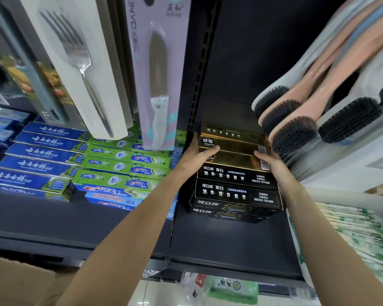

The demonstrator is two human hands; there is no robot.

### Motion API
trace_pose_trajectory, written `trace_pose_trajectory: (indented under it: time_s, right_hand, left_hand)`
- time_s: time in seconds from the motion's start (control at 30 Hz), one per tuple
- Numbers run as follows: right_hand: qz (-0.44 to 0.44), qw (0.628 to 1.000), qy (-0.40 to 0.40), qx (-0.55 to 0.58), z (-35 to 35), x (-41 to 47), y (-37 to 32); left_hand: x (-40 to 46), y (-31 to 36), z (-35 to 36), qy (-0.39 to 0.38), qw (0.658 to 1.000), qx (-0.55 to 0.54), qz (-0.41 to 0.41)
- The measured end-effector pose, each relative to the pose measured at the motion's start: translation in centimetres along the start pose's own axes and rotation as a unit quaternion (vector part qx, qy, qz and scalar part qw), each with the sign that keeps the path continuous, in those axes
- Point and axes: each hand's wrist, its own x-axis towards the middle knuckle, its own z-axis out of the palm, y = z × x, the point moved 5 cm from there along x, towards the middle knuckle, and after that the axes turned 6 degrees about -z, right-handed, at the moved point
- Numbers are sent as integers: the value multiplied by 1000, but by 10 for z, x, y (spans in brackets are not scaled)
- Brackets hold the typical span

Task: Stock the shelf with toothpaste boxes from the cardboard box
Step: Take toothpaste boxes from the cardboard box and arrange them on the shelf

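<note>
Black toothpaste boxes [237,194] lie stacked on the dark shelf [226,244], with gold toothpaste boxes [234,144] behind them. My left hand [196,153] grips the left end of the gold boxes, thumb over the top. At their right end, my right hand [271,161] holds them, fingers curled around the edge. A corner of the cardboard box [16,281] shows at the bottom left.
Blue toothpaste boxes [38,155] and green ones [122,164] fill the shelf to the left. A packaged fork [80,62] and knife [158,85] hang overhead. Brushes [307,111] hang at the upper right, close to my right hand. Green packets [352,235] lie at right.
</note>
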Motion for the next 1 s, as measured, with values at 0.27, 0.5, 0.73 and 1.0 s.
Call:
trace_pose_trajectory:
  time_s: [0.27, 0.5, 0.73, 1.0]
  right_hand:
    - [-35, 997, -4, -66, -3, 9, 1]
    - [-50, 998, 1, -43, 3, 2, -6]
    - [9, 998, -7, 68, -15, -32, 19]
    - [54, 990, -4, 132, 0, -51, 28]
  left_hand:
    - [5, 10, 3, 16, 997, -3, 73]
    - [0, 15, 2, 6, 998, 2, 61]
    - [-45, -18, 7, 16, 982, -189, 17]
    - [-53, -30, 25, -7, 973, -229, 2]
